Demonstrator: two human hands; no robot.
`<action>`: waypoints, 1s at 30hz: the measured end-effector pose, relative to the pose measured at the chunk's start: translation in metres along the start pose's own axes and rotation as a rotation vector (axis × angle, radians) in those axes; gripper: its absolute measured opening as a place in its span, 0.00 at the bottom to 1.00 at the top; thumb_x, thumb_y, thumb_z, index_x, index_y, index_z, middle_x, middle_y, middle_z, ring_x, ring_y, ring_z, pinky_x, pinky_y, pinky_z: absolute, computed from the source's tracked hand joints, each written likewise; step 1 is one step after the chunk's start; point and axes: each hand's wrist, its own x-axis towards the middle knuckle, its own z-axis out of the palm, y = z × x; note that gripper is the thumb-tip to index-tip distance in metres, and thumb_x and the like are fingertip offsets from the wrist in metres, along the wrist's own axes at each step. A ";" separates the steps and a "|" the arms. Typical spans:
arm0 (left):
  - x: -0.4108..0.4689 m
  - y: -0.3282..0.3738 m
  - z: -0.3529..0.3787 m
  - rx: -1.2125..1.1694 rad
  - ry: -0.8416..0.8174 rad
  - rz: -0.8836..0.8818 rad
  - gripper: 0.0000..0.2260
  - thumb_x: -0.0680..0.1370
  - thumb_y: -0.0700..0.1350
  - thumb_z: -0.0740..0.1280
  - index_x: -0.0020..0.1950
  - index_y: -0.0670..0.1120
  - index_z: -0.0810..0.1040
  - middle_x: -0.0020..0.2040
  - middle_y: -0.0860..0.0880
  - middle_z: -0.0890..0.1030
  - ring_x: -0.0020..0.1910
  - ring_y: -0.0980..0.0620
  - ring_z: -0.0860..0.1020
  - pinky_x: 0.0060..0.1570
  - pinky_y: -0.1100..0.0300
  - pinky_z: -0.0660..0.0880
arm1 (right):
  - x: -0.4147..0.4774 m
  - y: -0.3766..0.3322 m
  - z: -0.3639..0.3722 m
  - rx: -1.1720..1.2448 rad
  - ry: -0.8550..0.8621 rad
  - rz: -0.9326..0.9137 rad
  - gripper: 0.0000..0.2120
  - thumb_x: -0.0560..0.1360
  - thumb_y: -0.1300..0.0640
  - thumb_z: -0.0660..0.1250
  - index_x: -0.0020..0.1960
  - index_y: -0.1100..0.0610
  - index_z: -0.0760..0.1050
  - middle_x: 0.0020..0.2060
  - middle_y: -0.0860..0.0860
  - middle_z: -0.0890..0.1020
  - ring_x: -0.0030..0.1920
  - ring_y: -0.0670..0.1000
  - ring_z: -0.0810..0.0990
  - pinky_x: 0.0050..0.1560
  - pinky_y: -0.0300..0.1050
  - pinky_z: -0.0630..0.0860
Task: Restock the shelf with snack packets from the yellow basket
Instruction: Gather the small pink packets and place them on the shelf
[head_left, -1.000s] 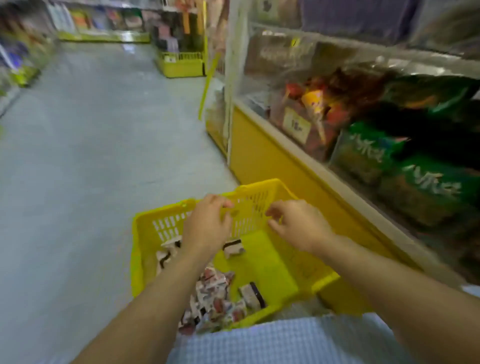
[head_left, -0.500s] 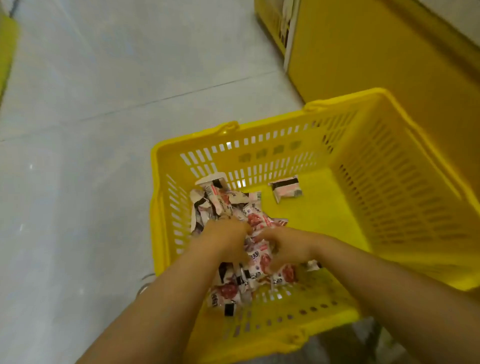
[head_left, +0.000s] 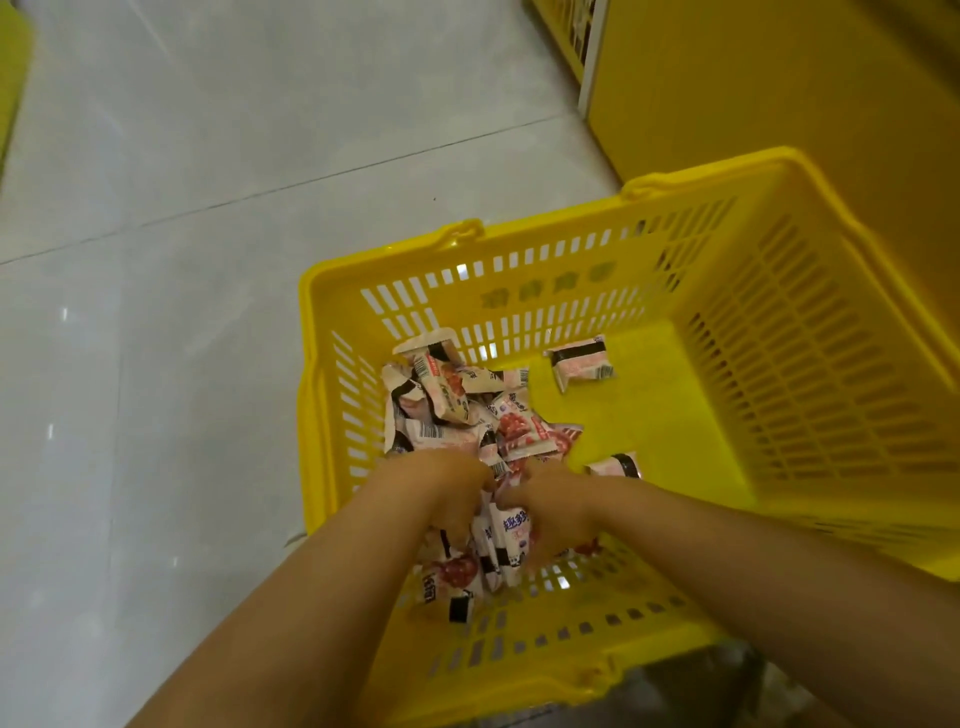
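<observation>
The yellow basket (head_left: 810, 364) stands on the floor below me, beside the yellow shelf base. Inside it, against the left wall, lies a heap of small pink-and-white snack packets (head_left: 457, 410). One single packet (head_left: 582, 362) lies apart near the far wall, and another (head_left: 618, 464) pokes out just beyond my right wrist. My left hand (head_left: 447, 493) and my right hand (head_left: 550, 514) are both down in the near end of the heap, fingers curled round a bunch of packets between them. My fingertips are hidden among the packets.
The yellow shelf base (head_left: 779, 83) rises right behind the basket at the upper right. Pale tiled floor (head_left: 182, 260) spreads to the left and ahead. A yellow edge (head_left: 13, 62) shows at the far left.
My view dropped from the shelf to the basket. Both hands left the basket's far rim and went down into the packet heap, where they now close round a bunch.
</observation>
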 end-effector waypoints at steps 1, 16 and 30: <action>0.000 0.000 0.001 0.005 0.038 -0.009 0.32 0.74 0.40 0.72 0.75 0.50 0.63 0.68 0.46 0.73 0.59 0.44 0.76 0.54 0.50 0.77 | 0.000 -0.001 0.000 -0.003 0.014 0.018 0.40 0.70 0.42 0.73 0.76 0.50 0.59 0.68 0.57 0.65 0.68 0.60 0.61 0.66 0.56 0.63; -0.025 -0.007 -0.032 -1.019 0.747 0.232 0.05 0.80 0.45 0.65 0.52 0.52 0.80 0.48 0.46 0.84 0.45 0.45 0.82 0.47 0.46 0.80 | -0.105 0.057 -0.054 1.041 0.538 0.073 0.10 0.71 0.49 0.73 0.50 0.52 0.81 0.38 0.45 0.86 0.37 0.43 0.84 0.34 0.34 0.76; -0.017 0.042 -0.035 -1.864 0.586 0.578 0.13 0.80 0.37 0.62 0.59 0.51 0.79 0.65 0.47 0.76 0.57 0.51 0.80 0.43 0.63 0.79 | -0.107 0.042 -0.063 1.741 0.475 -0.133 0.16 0.68 0.61 0.68 0.56 0.60 0.77 0.51 0.62 0.84 0.44 0.56 0.85 0.45 0.51 0.82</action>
